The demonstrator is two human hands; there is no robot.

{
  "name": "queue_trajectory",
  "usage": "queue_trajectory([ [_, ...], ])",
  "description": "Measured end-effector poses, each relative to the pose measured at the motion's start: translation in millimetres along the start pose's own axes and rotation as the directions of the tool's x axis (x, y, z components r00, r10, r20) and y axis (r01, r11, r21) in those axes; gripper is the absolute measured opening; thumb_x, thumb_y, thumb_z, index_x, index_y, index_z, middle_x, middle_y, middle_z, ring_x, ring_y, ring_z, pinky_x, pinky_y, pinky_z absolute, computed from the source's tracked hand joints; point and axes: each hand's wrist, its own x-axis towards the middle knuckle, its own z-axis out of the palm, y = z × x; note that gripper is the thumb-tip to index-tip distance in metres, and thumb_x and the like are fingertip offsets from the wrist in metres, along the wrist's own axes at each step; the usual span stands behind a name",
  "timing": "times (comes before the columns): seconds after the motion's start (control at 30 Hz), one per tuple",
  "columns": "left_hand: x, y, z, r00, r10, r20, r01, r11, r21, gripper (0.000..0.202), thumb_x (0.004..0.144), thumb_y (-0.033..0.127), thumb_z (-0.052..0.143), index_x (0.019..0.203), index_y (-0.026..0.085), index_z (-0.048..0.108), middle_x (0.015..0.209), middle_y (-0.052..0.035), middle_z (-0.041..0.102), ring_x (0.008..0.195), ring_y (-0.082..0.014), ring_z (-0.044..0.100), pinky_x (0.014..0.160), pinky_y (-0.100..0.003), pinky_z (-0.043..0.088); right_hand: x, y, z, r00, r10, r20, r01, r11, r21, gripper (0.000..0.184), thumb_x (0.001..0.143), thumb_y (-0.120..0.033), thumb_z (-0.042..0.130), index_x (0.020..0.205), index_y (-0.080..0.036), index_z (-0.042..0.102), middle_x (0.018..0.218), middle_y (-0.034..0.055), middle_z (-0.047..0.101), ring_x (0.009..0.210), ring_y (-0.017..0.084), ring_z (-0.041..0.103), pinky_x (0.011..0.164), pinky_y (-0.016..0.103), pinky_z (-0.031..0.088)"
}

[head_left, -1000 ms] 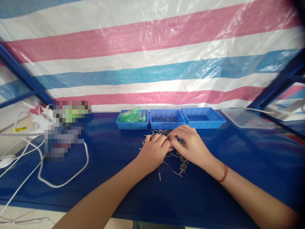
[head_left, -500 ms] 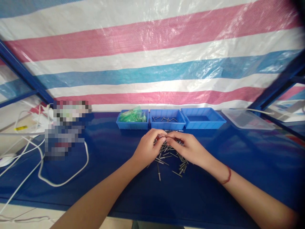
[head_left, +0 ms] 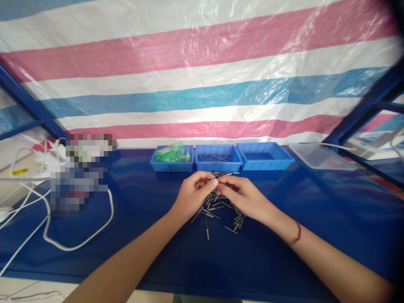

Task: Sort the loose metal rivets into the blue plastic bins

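My left hand (head_left: 194, 193) and my right hand (head_left: 246, 194) meet fingertip to fingertip over a pile of pop rivets (head_left: 210, 206) on the blue tabletop. Both hands are closed in a pinch, thumbs against forefingers. Whatever lies between the fingertips is too small and too covered to make out. Loose rivets spread toward me below the hands, with one (head_left: 207, 229) lying apart at the front. Just beyond the hands, the middle blue bin (head_left: 217, 164) holds several rivets. Part of the pile is hidden under my fingers.
Left of the middle bin, a blue bin (head_left: 172, 167) holds green plastic bags (head_left: 173, 152). Another blue bin (head_left: 267, 163) stands to the right, beside a clear plastic lid (head_left: 320, 158). White cables (head_left: 78, 248) loop over the table's left side. A striped sheet (head_left: 195, 92) hangs behind.
The whole view has shifted slightly, so the bins and table appear a little further left. My fingertips have changed position slightly while staying together over the rivets.
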Motion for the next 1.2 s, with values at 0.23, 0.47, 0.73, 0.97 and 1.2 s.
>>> queue_trajectory([
  [0.23, 1, 0, -2.7, 0.999, 0.042, 0.003, -0.043, 0.995, 0.09, 0.018, 0.081, 0.03, 0.064, 0.092, 0.017, 0.066, 0.087, -0.0029, 0.065, 0.079, -0.0146, 0.06, 0.074, -0.025, 0.046, 1, 1, 3, 1.0, 0.024, -0.02, -0.022, 0.994, 0.106, 0.021, 0.089, -0.032, 0.05, 0.079, -0.018, 0.062, 0.076, 0.0007, 0.063, 0.071, 0.015, 0.056, 0.068, 0.028, 0.042],
  [0.47, 3, 0, -6.9, 0.998, 0.057, 0.005, -0.057, 0.976, 0.209, 0.02, 0.084, 0.032, 0.061, 0.095, 0.017, 0.066, 0.091, -0.0036, 0.067, 0.084, -0.016, 0.06, 0.077, -0.026, 0.046, 1, 3, 2, 0.98, 0.021, -0.199, 0.004, 0.992, 0.127, 0.018, 0.084, -0.036, 0.06, 0.079, -0.019, 0.061, 0.073, 0.0001, 0.059, 0.065, 0.013, 0.051, 0.063, 0.027, 0.042],
  [0.73, -2, 10, -8.1, 0.988, 0.142, 0.056, -0.151, 0.844, 0.515, 0.022, 0.089, 0.031, 0.054, 0.104, 0.018, 0.062, 0.094, -0.004, 0.065, 0.082, -0.0155, 0.059, 0.072, -0.025, 0.044, 6, 2, -9, 0.93, -0.182, -0.32, 0.122, 0.973, -0.198, 0.019, 0.088, -0.035, 0.055, 0.079, -0.019, 0.062, 0.075, 0.0011, 0.063, 0.067, 0.015, 0.054, 0.064, 0.028, 0.041],
  [0.97, -8, 12, -7.2, 0.918, 0.239, 0.316, -0.396, 0.576, 0.715, 0.02, 0.091, 0.031, 0.051, 0.1, 0.021, 0.066, 0.099, -0.0052, 0.065, 0.094, -0.0205, 0.056, 0.084, -0.033, 0.039, 32, 25, -19, 0.86, -0.373, -0.348, 0.002, 0.684, -0.73, 0.025, 0.09, -0.039, 0.052, 0.096, -0.018, 0.064, 0.089, 0.0088, 0.068, 0.084, 0.027, 0.055, 0.074, 0.037, 0.036],
  [1.2, -15, 6, -3.0, 0.812, 0.175, 0.557, -0.577, 0.386, 0.72, 0.026, 0.084, 0.043, 0.062, 0.101, 0.025, 0.068, 0.105, -0.004, 0.063, 0.1, -0.0228, 0.05, 0.084, -0.036, 0.032, 19, 19, -18, 0.879, -0.362, -0.311, 0.017, 0.675, -0.738, 0.029, 0.091, -0.037, 0.047, 0.106, -0.017, 0.062, 0.095, 0.0094, 0.067, 0.089, 0.027, 0.054, 0.078, 0.038, 0.037],
])
